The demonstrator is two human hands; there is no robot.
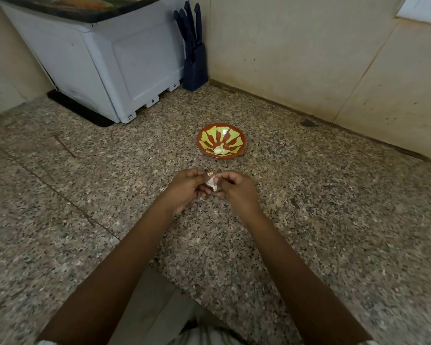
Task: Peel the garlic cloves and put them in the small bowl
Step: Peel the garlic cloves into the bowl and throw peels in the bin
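Centrally, in the head view, two bare forearms extend over a speckled granite countertop [334,207] whose polished surface is mottled brown, grey and black. The left hand [187,189] and the right hand [237,190] meet just above the stone with fingers curled inward, and between them they pinch one garlic clove [212,183], a small pale wedge in papery white skin. Beyond the hands and apart from them stands the small bowl [234,136], round and shallow, glazed red-brown with yellow-green petal shapes radiating from its centre. Several peeled cloves [220,151], smooth and cream-coloured, lie against its near inner wall. At the far left a white moulded-plastic appliance [115,61] with rounded panels sits on a black mat [80,110]. Just beside it, in the corner, a dark blue knife block [195,68] holds matching handles [189,23] upright. Matt beige tiles [284,58] line the wall behind
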